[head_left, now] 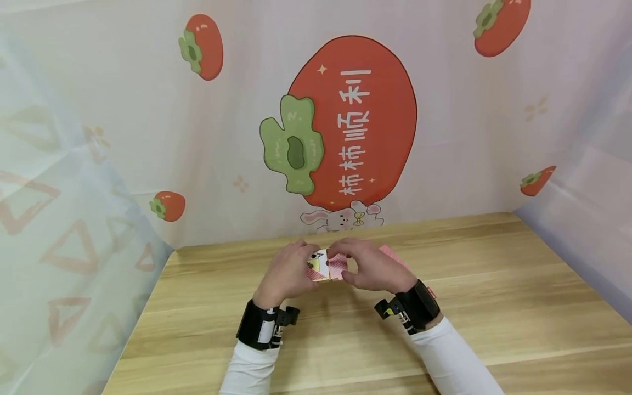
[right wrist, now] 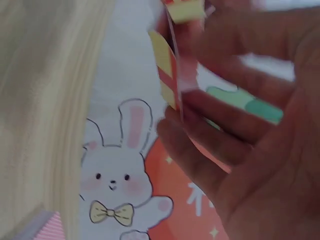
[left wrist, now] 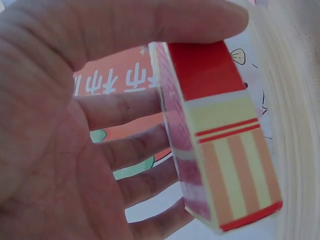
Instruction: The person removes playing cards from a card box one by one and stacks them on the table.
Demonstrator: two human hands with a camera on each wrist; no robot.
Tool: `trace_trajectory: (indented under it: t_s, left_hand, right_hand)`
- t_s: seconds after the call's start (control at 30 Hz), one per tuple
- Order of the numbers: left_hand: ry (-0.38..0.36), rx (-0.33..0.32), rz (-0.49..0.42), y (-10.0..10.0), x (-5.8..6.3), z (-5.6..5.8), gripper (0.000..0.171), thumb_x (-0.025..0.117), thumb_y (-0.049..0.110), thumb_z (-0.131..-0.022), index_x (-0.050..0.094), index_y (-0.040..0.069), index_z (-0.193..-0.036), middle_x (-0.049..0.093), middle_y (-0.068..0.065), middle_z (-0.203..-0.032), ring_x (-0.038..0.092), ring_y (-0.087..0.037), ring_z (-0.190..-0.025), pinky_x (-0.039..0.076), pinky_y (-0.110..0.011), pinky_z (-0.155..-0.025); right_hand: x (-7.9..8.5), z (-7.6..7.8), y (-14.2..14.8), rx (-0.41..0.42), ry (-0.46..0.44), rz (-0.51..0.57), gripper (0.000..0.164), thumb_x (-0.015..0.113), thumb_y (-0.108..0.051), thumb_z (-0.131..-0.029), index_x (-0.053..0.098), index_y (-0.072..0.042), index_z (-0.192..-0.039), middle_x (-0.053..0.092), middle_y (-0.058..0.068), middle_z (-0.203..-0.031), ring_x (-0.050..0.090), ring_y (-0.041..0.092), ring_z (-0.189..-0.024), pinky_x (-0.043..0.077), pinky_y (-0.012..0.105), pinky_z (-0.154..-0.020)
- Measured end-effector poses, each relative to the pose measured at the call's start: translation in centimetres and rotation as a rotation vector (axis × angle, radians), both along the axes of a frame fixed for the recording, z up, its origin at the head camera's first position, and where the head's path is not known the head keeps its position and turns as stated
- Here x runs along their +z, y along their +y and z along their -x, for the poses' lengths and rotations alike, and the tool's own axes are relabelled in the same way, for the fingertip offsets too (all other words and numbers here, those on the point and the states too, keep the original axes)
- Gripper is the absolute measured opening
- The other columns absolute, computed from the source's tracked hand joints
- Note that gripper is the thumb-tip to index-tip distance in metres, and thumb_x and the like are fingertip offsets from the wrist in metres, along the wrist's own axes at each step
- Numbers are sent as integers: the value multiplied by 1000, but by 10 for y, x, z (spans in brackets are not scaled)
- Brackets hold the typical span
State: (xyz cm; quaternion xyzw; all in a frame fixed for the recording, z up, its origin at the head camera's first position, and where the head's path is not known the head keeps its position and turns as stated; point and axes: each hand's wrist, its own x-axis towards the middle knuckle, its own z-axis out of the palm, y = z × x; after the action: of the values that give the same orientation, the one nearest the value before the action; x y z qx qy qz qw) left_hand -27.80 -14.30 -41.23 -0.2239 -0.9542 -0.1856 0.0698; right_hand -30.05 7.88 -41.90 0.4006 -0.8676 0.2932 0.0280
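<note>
A small playing-card box (head_left: 321,265), red and white with an ace on the side facing up, is held between both hands. My left hand (head_left: 288,272) grips its left end. In the left wrist view the thumb lies over one narrow side of the card box (left wrist: 227,120), with the fingers on the far side. At the other end is my right hand (head_left: 371,265), fingertips on the far edge and thumb at the near corner. A striped yellow-and-red flap (right wrist: 165,67) stands out from the box by the right fingers (right wrist: 192,155); the thumb is blurred there.
On the wooden table (head_left: 345,345), a pink-patterned flat thing (head_left: 392,255) lies behind the right wrist, partly hidden by it. A cloth backdrop (head_left: 237,109) with printed persimmons and a rabbit hangs along the back edge. More cloth hangs at both sides.
</note>
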Motion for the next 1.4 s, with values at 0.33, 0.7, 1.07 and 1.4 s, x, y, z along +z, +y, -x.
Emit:
trace_trajectory:
  t_s: [0.33, 0.7, 1.07, 1.4]
  left_hand:
    - [-75, -23, 14, 0, 1, -2, 61, 92, 15, -64, 69, 7, -120, 63, -1, -104, 56, -18, -90, 47, -36, -78]
    - [-64, -32, 11, 8, 3, 0, 61, 91, 14, -64, 69, 9, -120, 61, 1, -102, 54, -17, -90, 46, -35, -78]
    - [-77, -35, 4, 12, 7, -2, 61, 91, 12, -65, 68, 8, -121, 62, -1, -104, 54, -19, -92, 46, -36, -80]
    - [-73, -25, 2, 8, 8, -5, 60, 90, 11, -63, 69, 8, -119, 61, 0, -101, 53, -18, -89, 45, -36, -78]
  right_hand:
    - [3, -6, 6, 23, -30, -109, 53, 89, -16, -78, 66, -17, -126, 64, -5, -123, 59, 15, -114, 51, 36, -95]
    - [8, -9, 9, 0, 54, -138, 45, 87, -20, -80, 70, -18, -122, 62, -1, -123, 56, 19, -116, 49, 40, -97]
    - [9, -10, 10, -29, 64, -139, 44, 87, -19, -79, 72, -19, -121, 61, 2, -127, 56, 22, -118, 50, 41, -97]
    - [11, -7, 3, -15, 84, -161, 41, 90, -20, -76, 75, -17, -115, 65, -1, -119, 58, 18, -111, 50, 36, -95]
